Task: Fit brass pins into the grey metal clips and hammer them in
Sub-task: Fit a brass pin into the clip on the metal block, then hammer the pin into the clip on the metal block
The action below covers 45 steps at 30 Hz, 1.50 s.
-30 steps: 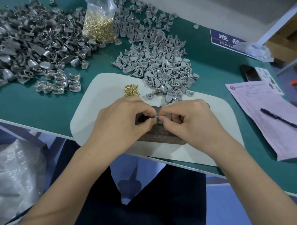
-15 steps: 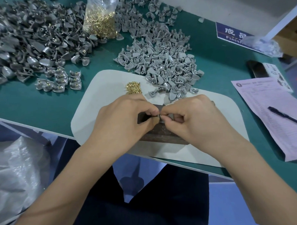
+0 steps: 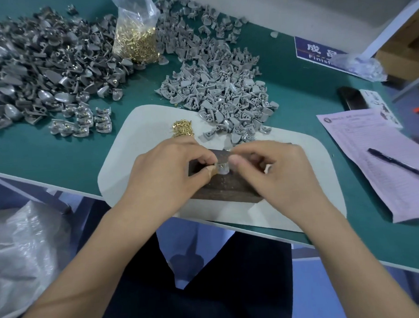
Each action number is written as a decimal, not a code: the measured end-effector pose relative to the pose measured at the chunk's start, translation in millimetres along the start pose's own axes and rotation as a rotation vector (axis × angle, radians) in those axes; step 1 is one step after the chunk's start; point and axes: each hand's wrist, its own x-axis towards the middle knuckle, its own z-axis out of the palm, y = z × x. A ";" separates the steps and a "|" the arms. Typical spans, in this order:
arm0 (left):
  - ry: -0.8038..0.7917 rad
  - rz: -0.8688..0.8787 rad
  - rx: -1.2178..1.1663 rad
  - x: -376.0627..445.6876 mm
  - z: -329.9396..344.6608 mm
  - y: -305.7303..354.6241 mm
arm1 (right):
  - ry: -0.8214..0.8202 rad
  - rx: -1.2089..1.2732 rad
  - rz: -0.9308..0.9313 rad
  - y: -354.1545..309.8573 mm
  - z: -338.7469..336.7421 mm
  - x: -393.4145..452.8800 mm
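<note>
Grey metal clip [image 3: 221, 168] sits on a dark block [image 3: 225, 188], pinched between left hand [image 3: 167, 171] and right hand [image 3: 272, 171] thumbs and forefingers. A pin seems seated in its hole, though it is tiny. Keep it upright and square before hammering. Loose brass pins [image 3: 182, 128] lie just beyond on the white mat [image 3: 131, 147].

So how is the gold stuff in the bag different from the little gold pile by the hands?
The brass pins in the plastic bag are many more, and the bag holds them up in a tall heap; the small pile of brass pins is low, loose and uncovered. The bag stands on the green table between the grey clips; the small pile lies on the white mat. Both look like the same shiny pins.
</note>
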 end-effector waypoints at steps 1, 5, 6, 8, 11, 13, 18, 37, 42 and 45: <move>0.002 -0.001 -0.003 0.0 -0.1 0.2 | 0.112 0.030 0.061 8.6 -4.8 -3.6; 0.004 0.000 0.021 0.4 0.6 2.0 | 0.117 -0.426 0.489 55.4 -24.2 -24.8; 0.000 0.002 0.032 1.0 0.3 2.6 | 0.002 -0.484 0.578 62.4 -24.8 -30.4; -0.010 0.008 0.052 2.2 -0.6 3.8 | -0.120 -0.455 0.623 68.9 -23.0 -35.6; -0.016 0.013 0.073 3.3 -1.4 4.6 | -0.094 -0.442 0.593 69.5 -27.0 -32.7; -0.017 0.010 0.077 3.0 -1.1 4.6 | -0.030 -0.449 0.543 65.5 -34.5 -33.2; -0.011 0.008 0.075 2.7 -0.2 3.5 | 0.071 0.093 0.420 25.9 -45.2 -38.4; 0.008 0.053 0.108 4.8 0.4 2.1 | 0.108 -0.398 0.057 -18.4 -26.6 -46.4; 0.007 0.043 0.089 6.2 -0.4 0.7 | 0.043 -0.387 0.058 -23.6 -17.3 -50.3; 0.003 0.041 0.097 7.6 -0.2 0.4 | 0.119 -0.428 0.046 -22.6 -23.3 -48.3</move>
